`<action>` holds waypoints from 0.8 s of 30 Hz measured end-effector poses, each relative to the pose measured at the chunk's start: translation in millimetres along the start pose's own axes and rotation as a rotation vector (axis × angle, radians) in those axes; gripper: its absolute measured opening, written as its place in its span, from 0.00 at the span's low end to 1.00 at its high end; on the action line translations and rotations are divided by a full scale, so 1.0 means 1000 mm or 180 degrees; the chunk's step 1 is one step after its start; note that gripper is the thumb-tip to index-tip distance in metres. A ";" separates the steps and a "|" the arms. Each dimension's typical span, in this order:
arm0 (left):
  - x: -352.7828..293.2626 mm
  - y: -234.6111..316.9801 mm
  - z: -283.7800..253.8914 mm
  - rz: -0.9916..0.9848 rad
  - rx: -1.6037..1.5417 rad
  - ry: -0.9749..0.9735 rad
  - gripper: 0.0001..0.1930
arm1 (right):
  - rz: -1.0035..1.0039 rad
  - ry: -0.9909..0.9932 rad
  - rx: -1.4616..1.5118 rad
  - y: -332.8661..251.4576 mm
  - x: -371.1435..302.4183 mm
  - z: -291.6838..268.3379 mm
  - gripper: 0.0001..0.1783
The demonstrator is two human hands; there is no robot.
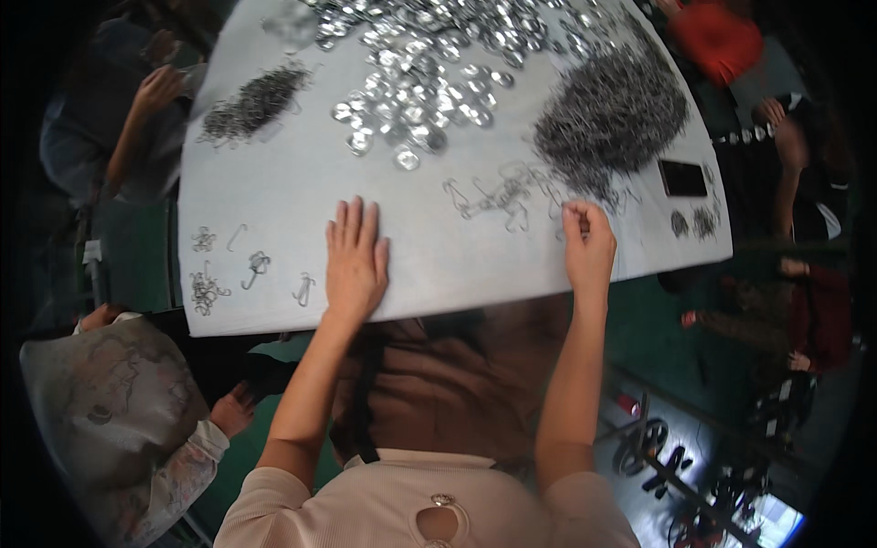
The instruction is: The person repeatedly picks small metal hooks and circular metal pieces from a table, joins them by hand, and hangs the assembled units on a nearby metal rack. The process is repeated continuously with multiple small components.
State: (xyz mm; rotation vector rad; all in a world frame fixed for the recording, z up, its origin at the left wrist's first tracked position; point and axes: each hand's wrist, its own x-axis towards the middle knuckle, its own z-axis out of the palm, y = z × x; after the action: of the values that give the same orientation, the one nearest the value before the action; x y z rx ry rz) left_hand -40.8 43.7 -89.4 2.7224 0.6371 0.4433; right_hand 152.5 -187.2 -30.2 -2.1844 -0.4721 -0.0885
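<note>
My left hand (353, 262) lies flat on the white tabletop (420, 256), fingers stretched forward and nothing under the palm that I can see. My right hand (589, 245) is closed in a pinch near the table's front edge; whatever its fingertips hold is too small to make out. Just beyond it, loose thin wire hooks (507, 194) trail out from a large dark heap of wire hooks (614, 110). Shiny clear faceted discs (416, 114) are piled at the middle and far side. Beside my left hand lies a single wire hook (304, 289).
Small bunches of hooks (208, 290) sit at the table's left corner, a longer wire pile (256, 103) farther back. A dark phone (683, 178) and two small dark clumps (702, 222) lie at the right. Other people's hands (160, 89) are around the table; one person sits close at left.
</note>
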 end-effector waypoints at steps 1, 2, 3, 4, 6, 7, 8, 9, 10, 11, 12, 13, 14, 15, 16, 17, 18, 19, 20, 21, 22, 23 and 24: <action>0.002 0.000 -0.002 0.0031 0.0036 -0.0021 0.25 | 0.0045 -0.0020 -0.0011 0.006 0.000 -0.003 0.08; 0.002 0.002 -0.002 0.0052 0.0072 -0.0036 0.25 | 0.0082 -0.0049 -0.0022 0.012 0.000 -0.007 0.08; 0.003 0.003 -0.005 0.0068 0.0126 -0.0033 0.25 | 0.0061 -0.0136 -0.0083 0.018 0.000 -0.005 0.08; 0.004 0.004 -0.005 0.0063 0.0117 -0.0047 0.24 | 0.0033 -0.0223 -0.0139 0.027 -0.003 0.002 0.09; 0.005 0.005 -0.007 0.0034 0.0111 -0.0054 0.24 | 0.0128 -0.0414 -0.0376 0.029 -0.006 0.012 0.09; 0.005 0.003 -0.007 0.0024 0.0097 -0.0045 0.24 | 0.0252 -0.0512 -0.0555 0.020 -0.006 0.018 0.09; 0.004 0.003 -0.008 0.0026 0.0086 -0.0048 0.24 | 0.0373 -0.0612 -0.0736 0.010 -0.006 0.023 0.09; 0.004 0.002 -0.008 0.0025 0.0077 -0.0039 0.24 | 0.0488 -0.0727 -0.0862 -0.001 -0.005 0.026 0.10; 0.004 0.002 -0.008 0.0022 0.0067 -0.0030 0.24 | 0.0430 -0.0733 -0.1017 -0.002 -0.005 0.033 0.09; 0.005 0.001 -0.008 0.0026 0.0075 -0.0024 0.23 | 0.0371 -0.0741 -0.1171 -0.001 -0.005 0.039 0.09; 0.005 0.002 -0.007 0.0026 0.0075 -0.0016 0.23 | 0.0306 -0.0750 -0.1333 -0.001 -0.004 0.042 0.09; 0.005 0.002 -0.007 0.0025 0.0075 -0.0008 0.23 | 0.0269 -0.0758 -0.1464 0.000 -0.003 0.043 0.08; 0.005 0.002 -0.007 0.0042 0.0059 -0.0007 0.23 | 0.0231 -0.0768 -0.1595 0.000 -0.002 0.043 0.08; 0.004 0.000 -0.006 0.0047 0.0049 0.0010 0.23 | 0.0173 -0.0778 -0.1721 0.000 -0.001 0.044 0.07; 0.003 -0.001 -0.006 0.0052 0.0041 0.0028 0.23 | 0.0098 -0.0662 -0.1745 -0.001 0.000 0.041 0.07; 0.004 -0.001 -0.006 0.0039 0.0017 0.0024 0.23 | 0.0022 -0.0546 -0.1767 -0.002 0.003 0.036 0.07; 0.005 0.001 -0.007 0.0029 0.0000 0.0014 0.23 | -0.0047 -0.0433 -0.1781 -0.004 0.005 0.034 0.07; 0.005 0.001 -0.007 0.0019 -0.0016 0.0005 0.23 | -0.0144 -0.0364 -0.1664 -0.008 0.006 0.036 0.07; 0.005 0.001 -0.006 0.0001 0.0001 0.0000 0.23 | -0.0240 -0.0296 -0.1545 -0.011 0.007 0.039 0.06; 0.005 0.002 -0.006 -0.0004 0.0016 -0.0001 0.23 | -0.0331 -0.0214 -0.1425 -0.016 0.009 0.042 0.06; 0.005 0.002 -0.005 -0.0008 0.0032 -0.0002 0.23 | -0.0301 -0.0408 -0.1265 -0.022 0.011 0.046 0.06; 0.005 0.001 -0.005 -0.0002 0.0028 0.0001 0.23 | -0.0271 -0.0600 -0.1104 -0.029 0.013 0.053 0.06; 0.005 0.001 -0.005 0.0000 0.0029 0.0016 0.23 | -0.0252 -0.0790 -0.0937 -0.036 0.016 0.061 0.06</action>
State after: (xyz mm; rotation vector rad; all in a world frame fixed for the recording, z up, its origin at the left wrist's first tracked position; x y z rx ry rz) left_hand -38.5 46.5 -83.2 2.7305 0.6421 0.4484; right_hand 147.6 -114.8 -37.3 -2.4786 -0.7242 0.0765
